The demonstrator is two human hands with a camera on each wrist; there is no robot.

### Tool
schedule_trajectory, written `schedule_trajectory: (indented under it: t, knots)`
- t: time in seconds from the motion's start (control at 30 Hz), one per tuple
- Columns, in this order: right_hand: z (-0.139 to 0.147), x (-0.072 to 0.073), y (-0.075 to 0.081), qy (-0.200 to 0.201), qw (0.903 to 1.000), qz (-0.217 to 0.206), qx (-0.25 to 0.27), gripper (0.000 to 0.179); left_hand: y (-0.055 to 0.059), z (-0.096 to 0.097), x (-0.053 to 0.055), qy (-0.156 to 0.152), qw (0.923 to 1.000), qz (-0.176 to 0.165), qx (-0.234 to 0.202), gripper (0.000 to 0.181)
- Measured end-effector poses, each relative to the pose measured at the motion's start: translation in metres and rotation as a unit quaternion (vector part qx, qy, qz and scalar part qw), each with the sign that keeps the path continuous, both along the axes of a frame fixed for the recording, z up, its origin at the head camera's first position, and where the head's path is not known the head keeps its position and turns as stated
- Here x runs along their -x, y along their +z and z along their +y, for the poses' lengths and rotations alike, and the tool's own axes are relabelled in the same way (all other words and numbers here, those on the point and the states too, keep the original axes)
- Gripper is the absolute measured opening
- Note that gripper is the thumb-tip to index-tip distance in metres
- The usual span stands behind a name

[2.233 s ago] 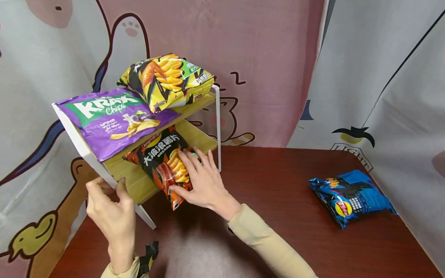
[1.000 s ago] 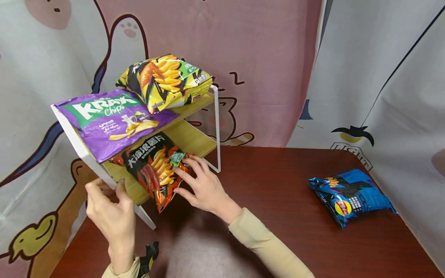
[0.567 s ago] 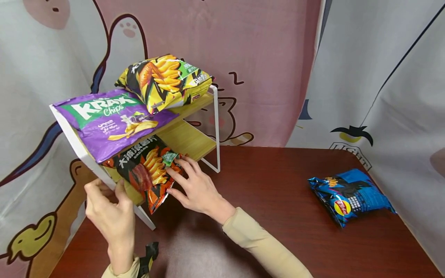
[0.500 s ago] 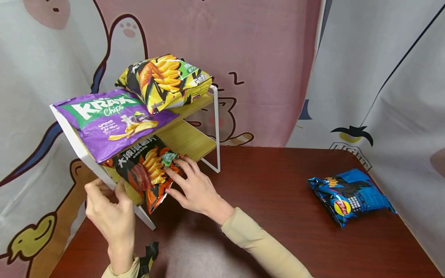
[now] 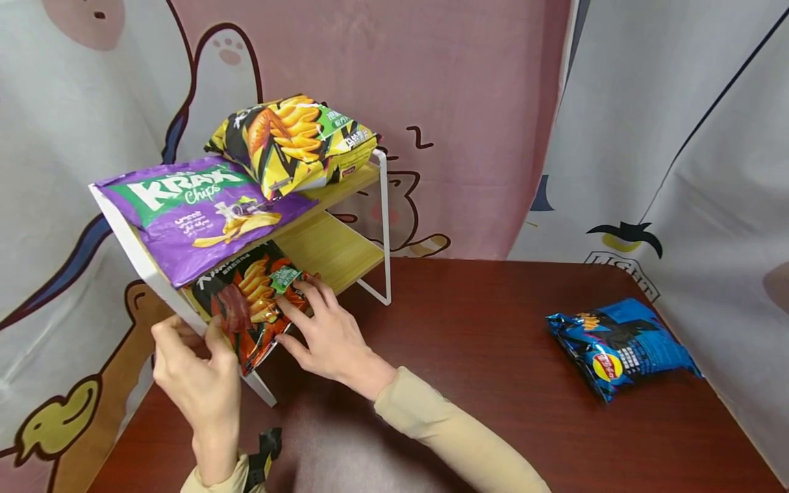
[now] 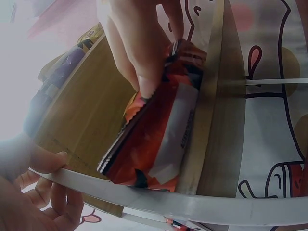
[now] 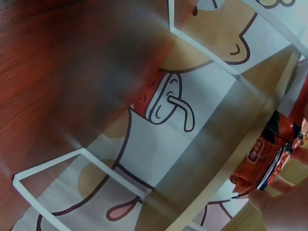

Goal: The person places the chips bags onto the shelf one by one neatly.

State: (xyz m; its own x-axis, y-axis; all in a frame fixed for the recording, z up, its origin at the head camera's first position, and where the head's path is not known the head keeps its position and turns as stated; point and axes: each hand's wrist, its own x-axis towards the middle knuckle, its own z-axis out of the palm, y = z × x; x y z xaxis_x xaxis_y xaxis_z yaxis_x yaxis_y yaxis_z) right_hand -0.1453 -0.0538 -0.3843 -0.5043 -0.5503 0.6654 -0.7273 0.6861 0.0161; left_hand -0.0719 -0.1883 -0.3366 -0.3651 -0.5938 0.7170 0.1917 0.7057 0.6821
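Note:
In the head view my left hand (image 5: 200, 383) grips the white side frame of a two-tier shelf (image 5: 123, 229), thumb on one side and curled fingers on the other; the left wrist view shows the same grip. My right hand (image 5: 335, 342) lies with spread fingers on the face of a black-and-orange chip bag (image 5: 240, 301), its thumb at the bag's near edge. That bag rests on the left part of the lower wooden tier (image 5: 333, 250), close to the frame. In the right wrist view the orange bag end (image 7: 260, 159) shows at the tier's edge.
A purple Krax chip bag (image 5: 185, 226) and a yellow-and-black chip bag (image 5: 296, 147) lie on the upper tier, overlapping. A blue chip bag (image 5: 622, 349) lies on the right of the brown table (image 5: 468, 329). Printed curtains (image 5: 468, 123) hang behind.
My right hand has slid the black-and-orange bag leftward along the lower tier, towards the side frame, baring wood on the right. My left hand has stayed on the frame.

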Motion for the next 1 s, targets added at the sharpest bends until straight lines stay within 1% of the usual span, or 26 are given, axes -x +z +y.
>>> schedule_trajectory:
  t: [0.13, 0.3, 0.5, 0.63, 0.73, 0.8, 1.0]
  knots:
    - [-0.004, 0.001, -0.001, -0.004, 1.0000, 0.005, 0.003, 0.050, 0.000, 0.000, 0.000, 0.004, 1.0000, -0.002, -0.001, 0.022]
    - [-0.008, 0.001, -0.001, -0.006, 1.0000, 0.002, 0.003, 0.050, 0.000, -0.001, 0.000, 0.006, 1.0000, -0.004, -0.007, 0.022]
    - [-0.009, 0.003, -0.002, -0.005, 0.9998, -0.019, -0.001, 0.050, -0.001, 0.000, 0.001, 0.003, 0.9999, -0.008, -0.012, 0.023]
    - [-0.008, 0.003, -0.002, 0.003, 0.9993, -0.036, -0.010, 0.052, -0.001, 0.000, 0.000, 0.004, 0.9999, -0.009, -0.008, 0.022]
    - [-0.006, 0.003, -0.002, 0.010, 0.9989, -0.040, -0.022, 0.053, 0.000, 0.000, 0.000, 0.003, 1.0000, -0.007, -0.005, 0.022]
    - [-0.002, 0.004, -0.002, 0.017, 0.9989, -0.031, -0.032, 0.053, 0.000, 0.000, 0.000, 0.000, 1.0000, -0.006, -0.003, 0.022]
    - [0.017, 0.002, -0.008, 0.040, 0.9967, 0.018, -0.069, 0.050, 0.000, 0.000, 0.000, -0.001, 1.0000, -0.005, -0.003, 0.022]
